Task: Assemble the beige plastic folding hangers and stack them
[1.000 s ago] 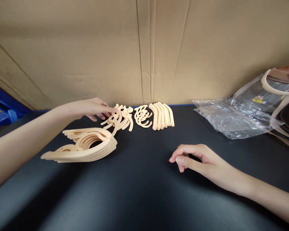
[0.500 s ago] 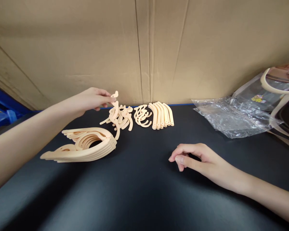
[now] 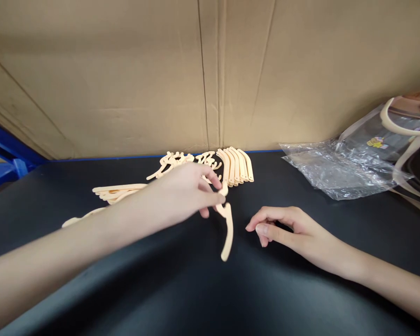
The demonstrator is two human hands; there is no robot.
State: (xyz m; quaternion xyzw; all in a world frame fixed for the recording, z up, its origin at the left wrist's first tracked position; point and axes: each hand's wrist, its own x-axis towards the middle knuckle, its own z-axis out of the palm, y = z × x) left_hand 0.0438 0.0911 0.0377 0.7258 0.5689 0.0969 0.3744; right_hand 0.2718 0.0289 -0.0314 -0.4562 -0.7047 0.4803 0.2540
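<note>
My left hand (image 3: 192, 191) is closed in a pinch on a beige plastic hanger piece (image 3: 228, 233) over the middle of the black table. Its curved, notched arm hangs down from my fingertips, while its upper part is partly covered by them. To the right, my right hand (image 3: 287, 228) rests near the table surface, loosely curled and holding nothing, with a gap between thumb and forefinger. Behind my left forearm, a stack of beige hangers (image 3: 117, 190) is mostly hidden. A loose pile of similar small pieces (image 3: 173, 163) lies beyond my left hand.
Thin hooks (image 3: 208, 159) lie at the back, beside a row of curved beige arms (image 3: 236, 165). Crumpled clear plastic (image 3: 332, 172) and a dark bag (image 3: 418, 158) are at the right. A cardboard wall (image 3: 143, 79) stands behind; a blue frame (image 3: 7, 149) is at left.
My left hand has lifted the hanger piece away from the loose pile and carried it right and nearer to me. My right hand has stayed almost still.
</note>
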